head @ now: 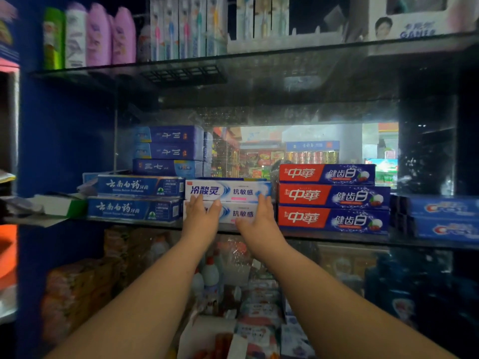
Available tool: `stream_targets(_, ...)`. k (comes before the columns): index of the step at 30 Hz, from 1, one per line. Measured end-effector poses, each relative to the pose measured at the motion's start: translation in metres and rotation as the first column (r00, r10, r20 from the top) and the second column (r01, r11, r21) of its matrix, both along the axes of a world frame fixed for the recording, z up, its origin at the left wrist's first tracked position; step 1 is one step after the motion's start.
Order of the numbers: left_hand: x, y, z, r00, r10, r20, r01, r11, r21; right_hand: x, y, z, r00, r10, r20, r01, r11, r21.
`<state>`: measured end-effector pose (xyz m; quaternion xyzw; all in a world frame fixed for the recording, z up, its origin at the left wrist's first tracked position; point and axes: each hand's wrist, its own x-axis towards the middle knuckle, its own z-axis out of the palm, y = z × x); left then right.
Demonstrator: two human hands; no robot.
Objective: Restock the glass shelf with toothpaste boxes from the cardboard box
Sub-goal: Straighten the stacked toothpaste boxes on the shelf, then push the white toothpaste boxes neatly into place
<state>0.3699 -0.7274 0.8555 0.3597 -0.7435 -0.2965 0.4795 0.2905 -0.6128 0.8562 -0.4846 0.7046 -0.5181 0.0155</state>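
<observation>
Two white toothpaste boxes lie stacked on the glass shelf (134,222), the upper white box (228,190) on top of the lower white box (242,213). My left hand (201,216) presses flat against the left front of the stack. My right hand (255,216) presses against its right front, fingers reaching up to the upper box. Both hands have their fingers spread and grip nothing. The cardboard box is out of sight.
Left of the white boxes stand two dark blue boxes (134,199) with three purple boxes (168,151) behind. Right of them are three red-and-blue boxes (334,196), then more blue boxes (444,218). An upper glass shelf (233,58) carries bottles and toothbrushes. Goods fill the lower shelf.
</observation>
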Motion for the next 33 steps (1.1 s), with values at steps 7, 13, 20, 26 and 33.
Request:
stream_targets(7, 0.032, 0.038, -0.017, 1.0, -0.006, -0.024, 0.007, 0.999, 0.044, 0.035, 0.018, -0.024, 0.988, 0.081, -0.128, -0.082, 0.997, -0.003)
stream_targets(13, 0.071, 0.061, -0.048, 0.997, 0.077, -0.03, -0.073, 0.992, 0.103, 0.053, 0.022, -0.054, 0.979, 0.167, -0.12, -0.167, 0.986, 0.007)
stream_targets(20, 0.111, 0.09, -0.143, 0.96, 0.261, 0.103, -0.28, 0.921, 0.273, 0.063, 0.028, -0.137, 0.915, 0.396, -0.078, -0.381, 0.91, 0.162)
stream_targets(26, 0.122, 0.151, -0.258, 0.905, 0.393, 0.163, -0.42, 0.761, 0.494, 0.06, 0.044, -0.241, 0.816, 0.577, 0.021, -0.545, 0.757, 0.362)
stream_targets(33, 0.153, 0.214, -0.408, 0.801, 0.454, 0.39, -0.579, 0.426, 0.695, 0.054, 0.061, -0.39, 0.785, 0.56, 0.265, -0.606, 0.605, 0.517)
